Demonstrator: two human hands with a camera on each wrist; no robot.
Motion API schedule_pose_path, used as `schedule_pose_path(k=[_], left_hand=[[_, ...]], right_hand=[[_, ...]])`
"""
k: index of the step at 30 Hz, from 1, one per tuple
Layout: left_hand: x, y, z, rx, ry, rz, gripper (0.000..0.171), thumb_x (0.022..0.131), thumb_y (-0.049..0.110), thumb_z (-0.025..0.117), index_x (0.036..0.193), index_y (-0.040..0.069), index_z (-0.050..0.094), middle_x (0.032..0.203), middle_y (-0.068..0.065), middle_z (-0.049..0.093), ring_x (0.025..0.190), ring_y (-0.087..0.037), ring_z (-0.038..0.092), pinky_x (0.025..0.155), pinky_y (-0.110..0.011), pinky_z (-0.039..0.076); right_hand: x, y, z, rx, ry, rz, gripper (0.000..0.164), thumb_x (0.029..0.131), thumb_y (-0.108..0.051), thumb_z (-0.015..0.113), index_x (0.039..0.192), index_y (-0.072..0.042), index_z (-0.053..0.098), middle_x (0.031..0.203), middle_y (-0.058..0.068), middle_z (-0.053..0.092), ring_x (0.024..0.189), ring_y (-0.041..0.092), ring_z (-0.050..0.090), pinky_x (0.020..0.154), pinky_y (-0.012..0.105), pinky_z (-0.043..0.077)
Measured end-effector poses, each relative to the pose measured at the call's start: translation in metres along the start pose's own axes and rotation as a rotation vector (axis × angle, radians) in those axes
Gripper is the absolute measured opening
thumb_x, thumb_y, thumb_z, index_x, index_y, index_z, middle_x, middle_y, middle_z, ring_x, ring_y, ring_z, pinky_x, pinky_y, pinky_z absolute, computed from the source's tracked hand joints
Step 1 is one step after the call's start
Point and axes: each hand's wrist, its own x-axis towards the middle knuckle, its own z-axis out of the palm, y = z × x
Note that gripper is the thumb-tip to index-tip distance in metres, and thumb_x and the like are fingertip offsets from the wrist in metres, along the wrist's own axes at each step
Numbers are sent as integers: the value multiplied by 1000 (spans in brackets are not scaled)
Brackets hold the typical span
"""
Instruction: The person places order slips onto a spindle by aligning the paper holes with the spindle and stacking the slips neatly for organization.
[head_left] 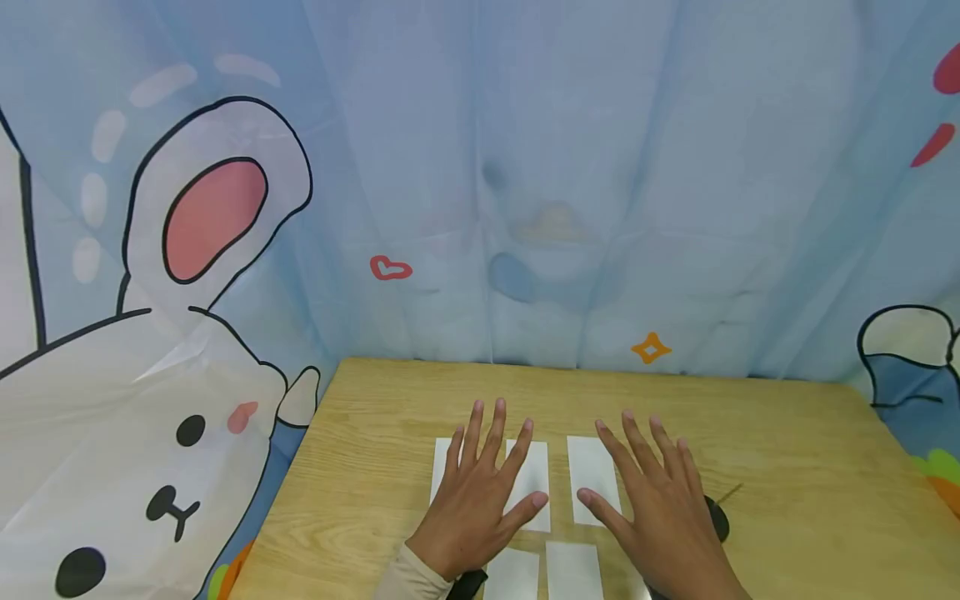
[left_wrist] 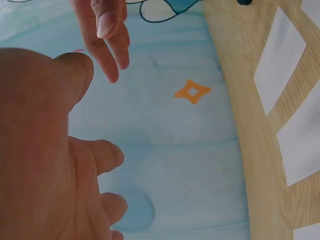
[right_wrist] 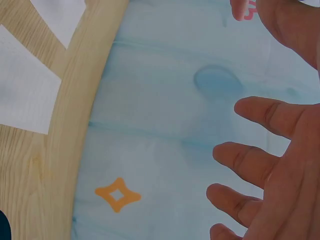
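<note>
Both hands are held up over the table with fingers spread and nothing in them. My left hand [head_left: 480, 492] is above the white paper cards on the left, covering part of two of them. My right hand [head_left: 660, 500] is beside a white card [head_left: 592, 479] and hides some of a dark round object [head_left: 717, 518] with a thin stick-like part. Another card [head_left: 534, 492] shows between the hands. Two more cards, a left one [head_left: 513, 575] and a right one [head_left: 573, 571], lie nearer the front edge of the view. In the wrist views the palms face the curtain, apart from the cards.
The wooden table [head_left: 375, 433] reaches back to a light blue curtain [head_left: 600, 167] with cartoon prints. A large printed rabbit [head_left: 150, 400] covers the curtain at the left. Bare wood extends to either side of the cards.
</note>
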Motion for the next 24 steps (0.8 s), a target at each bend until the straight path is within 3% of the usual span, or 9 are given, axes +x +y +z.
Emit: schedule_pose_path(k=[5, 13, 24], left_hand=[[-2, -1, 3, -39, -8, -3, 72, 112, 62, 34, 172, 31, 10, 179, -10, -7, 166, -39, -11, 128, -71, 16], [-8, 2, 12, -21, 8, 2, 71, 111, 66, 28, 172, 31, 15, 180, -10, -2, 167, -39, -3, 125, -70, 22], [-18, 8, 31, 23, 105, 39, 71, 111, 63, 35, 171, 26, 25, 178, -17, 16, 166, -44, 10, 119, -68, 32]], right_hand=[[-1, 1, 2, 24, 7, -11, 85, 95, -54, 76, 165, -24, 40, 169, 26, 37, 155, 57, 29, 129, 71, 4], [-6, 3, 7, 34, -5, 10, 85, 91, -50, 81, 163, -23, 45, 165, 24, 45, 153, 55, 34, 121, 76, 19], [-12, 3, 14, 78, -29, 8, 82, 88, -47, 85, 157, -20, 53, 155, 23, 57, 146, 51, 47, 113, 76, 29]])
